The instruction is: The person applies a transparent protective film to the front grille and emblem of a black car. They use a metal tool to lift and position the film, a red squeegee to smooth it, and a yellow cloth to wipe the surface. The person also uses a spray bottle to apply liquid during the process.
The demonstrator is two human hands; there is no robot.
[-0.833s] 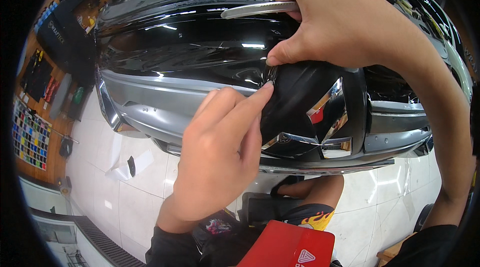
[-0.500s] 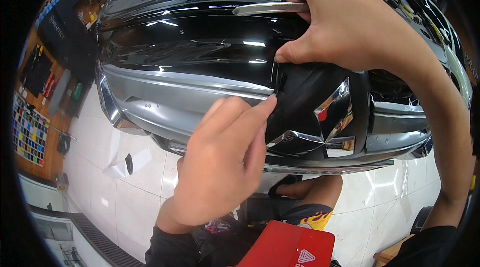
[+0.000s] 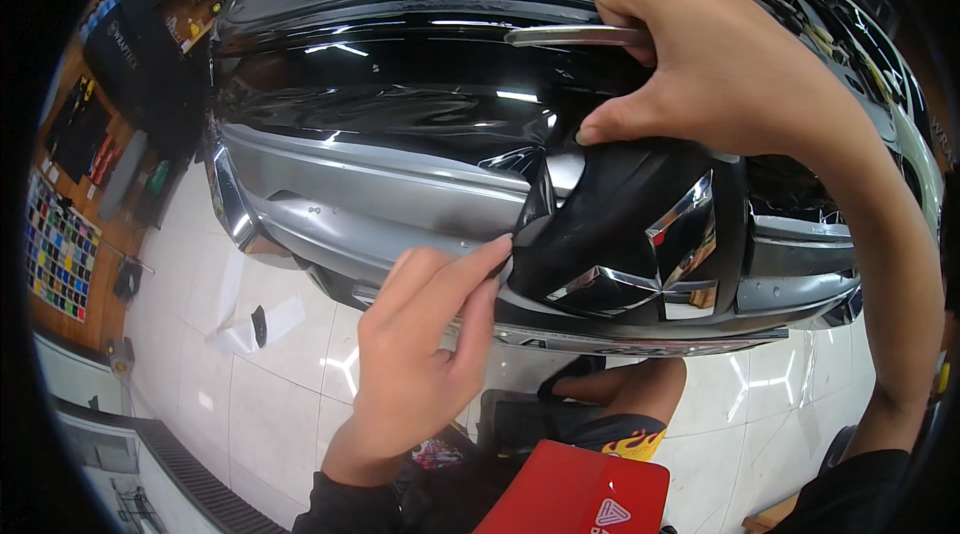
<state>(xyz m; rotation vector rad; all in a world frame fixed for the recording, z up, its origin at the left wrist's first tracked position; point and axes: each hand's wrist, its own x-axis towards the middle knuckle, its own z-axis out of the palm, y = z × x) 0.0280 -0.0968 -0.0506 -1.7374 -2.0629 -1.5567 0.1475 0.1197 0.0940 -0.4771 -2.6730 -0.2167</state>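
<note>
With the black film's upper edge hiding under the right hand, that hand is pinching it above the chrome emblem while the open left hand's fingertips are pressing its left edge.

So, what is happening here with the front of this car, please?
A person is working at the front of a car, on the glossy black film that lies over the grille. The right hand pinches the film at its edge just above the chrome emblem and also holds a thin metal tool. The left hand presses its fingertips against the film at the emblem's left edge. A red box lies below, near the person's knees.
</note>
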